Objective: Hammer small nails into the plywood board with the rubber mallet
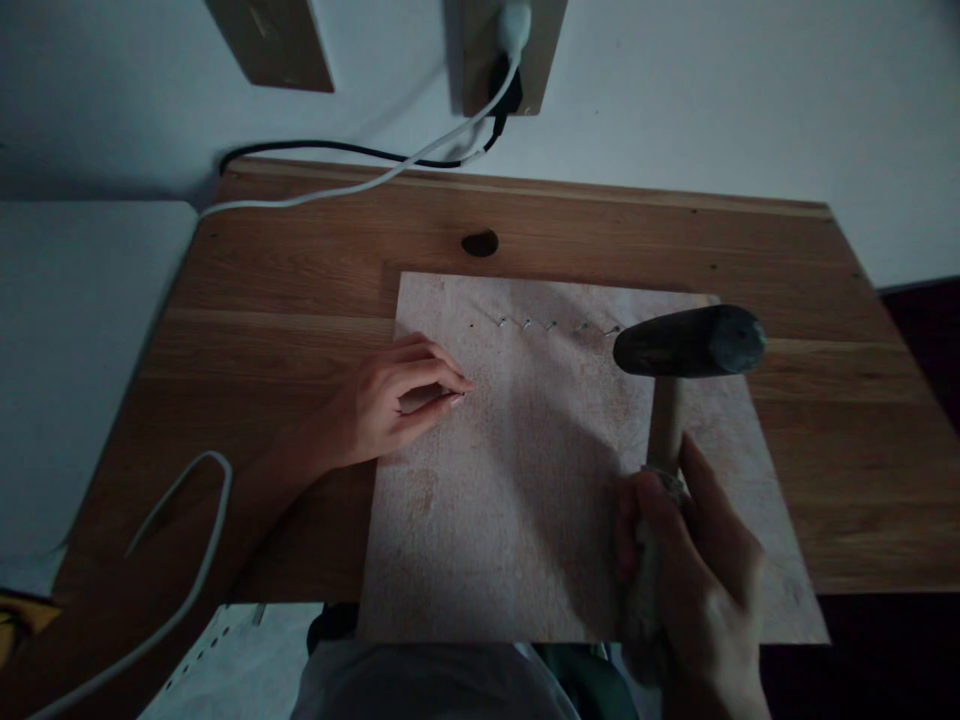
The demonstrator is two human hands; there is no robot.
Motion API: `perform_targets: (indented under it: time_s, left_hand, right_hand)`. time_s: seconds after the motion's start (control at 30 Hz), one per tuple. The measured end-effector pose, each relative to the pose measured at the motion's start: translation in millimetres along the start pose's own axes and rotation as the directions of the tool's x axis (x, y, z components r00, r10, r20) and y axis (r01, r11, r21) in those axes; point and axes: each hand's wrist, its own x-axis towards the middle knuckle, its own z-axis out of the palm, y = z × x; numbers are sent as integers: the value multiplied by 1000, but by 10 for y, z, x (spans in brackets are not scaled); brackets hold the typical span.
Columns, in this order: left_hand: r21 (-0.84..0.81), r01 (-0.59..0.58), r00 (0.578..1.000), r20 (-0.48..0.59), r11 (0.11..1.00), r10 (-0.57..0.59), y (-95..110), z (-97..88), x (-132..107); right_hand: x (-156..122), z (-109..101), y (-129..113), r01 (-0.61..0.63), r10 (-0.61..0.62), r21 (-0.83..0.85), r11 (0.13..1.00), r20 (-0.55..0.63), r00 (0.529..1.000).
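My right hand (697, 570) is wrapped around the handle of a mallet (686, 342), whose thick black head is raised above the right part of a pale wooden board (480, 540). My left hand (405, 395) hovers low over or rests on the board's left side, thumb and forefinger pinched together. Only a tiny dark tip shows between them; it looks like a nail. Several nails (551, 325) stand in a row across the board's far part, some leaning. Left of that row is a small dark dot in the surface.
Beneath the board is a wooden desk (270, 300) with a dark cable hole (480, 243). A white cable (345, 192) and a black cable (315, 146) run from a wall outlet (476, 90). White cord also loops over my left forearm.
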Motion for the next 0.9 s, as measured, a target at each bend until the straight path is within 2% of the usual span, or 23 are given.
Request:
perform_targets:
  time_s: [0.9]
  left_hand:
    - [35, -42, 999, -28, 999, 43, -61, 56, -12]
  right_hand:
    - [10, -3, -2, -19, 19, 9, 1000, 20, 1000]
